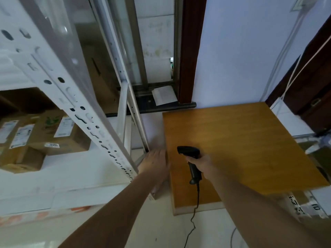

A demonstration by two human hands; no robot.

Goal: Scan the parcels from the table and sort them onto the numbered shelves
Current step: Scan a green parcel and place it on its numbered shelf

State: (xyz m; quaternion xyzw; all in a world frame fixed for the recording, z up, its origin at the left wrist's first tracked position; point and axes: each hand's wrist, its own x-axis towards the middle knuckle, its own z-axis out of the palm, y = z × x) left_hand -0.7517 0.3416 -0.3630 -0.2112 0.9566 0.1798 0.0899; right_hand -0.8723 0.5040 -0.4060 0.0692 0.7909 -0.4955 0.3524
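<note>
At lower centre of the frame, the right hand (198, 161) wraps its fingers around the handle of a black barcode scanner (191, 161), whose head points toward the upper left over the wooden table (250, 140); its cord (194, 217) trails down off the table's near edge. Just left of it, the left hand (155, 162) lies with fingers straight and together, palm down, at the table's left edge beside the white shelf post (100, 126), holding nothing. Labelled cardboard parcels (44, 138) sit on the white shelf (71, 174) at the left of the frame, well apart from both hands.
</note>
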